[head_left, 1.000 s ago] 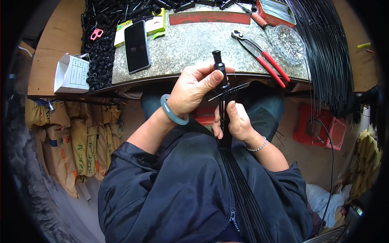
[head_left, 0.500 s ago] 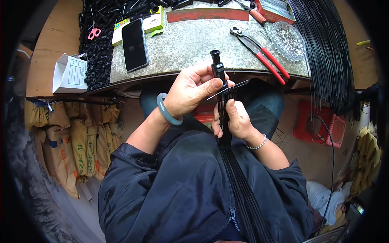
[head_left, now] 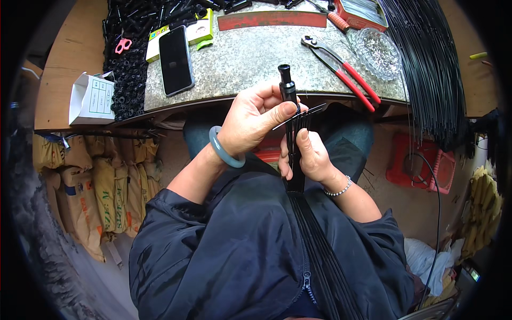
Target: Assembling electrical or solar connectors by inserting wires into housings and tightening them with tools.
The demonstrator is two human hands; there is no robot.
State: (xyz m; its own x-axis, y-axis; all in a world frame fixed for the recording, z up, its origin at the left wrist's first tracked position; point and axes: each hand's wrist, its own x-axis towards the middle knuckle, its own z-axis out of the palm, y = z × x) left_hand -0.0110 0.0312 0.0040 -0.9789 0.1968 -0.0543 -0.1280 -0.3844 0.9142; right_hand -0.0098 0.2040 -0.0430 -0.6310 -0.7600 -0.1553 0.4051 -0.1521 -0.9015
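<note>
In front of my lap, my left hand (head_left: pixel 250 120) is closed round a black tubular fitting (head_left: pixel 287 85) with a flared top, much like an umbrella runner. It stands nearly upright, its lower part hidden behind my thumb. Just below, my right hand (head_left: pixel 314 157) pinches a bundle of thin black rods (head_left: pixel 322 248) resembling umbrella ribs, which runs down over my dark jacket. A thin dark strip or rod (head_left: pixel 316 110) lies slantwise across the upper ends of the bundle, near my left thumb. How the rods meet the fitting is too small to tell.
On the stone-patterned tabletop (head_left: pixel 234 58) lie red-handled pliers (head_left: pixel 348 74), a phone (head_left: pixel 176 61), a red strip (head_left: pixel 272 20) and a glass dish (head_left: pixel 377 53) of small metal bits. Black rods (head_left: pixel 434 80) overhang the right edge. Black fittings (head_left: pixel 128 90), pink scissors (head_left: pixel 123 46) and a white box (head_left: pixel 92 98) are left.
The fitting and my left hand have shifted very slightly. My right hand keeps its pinch on the rods, and the holds are unchanged.
</note>
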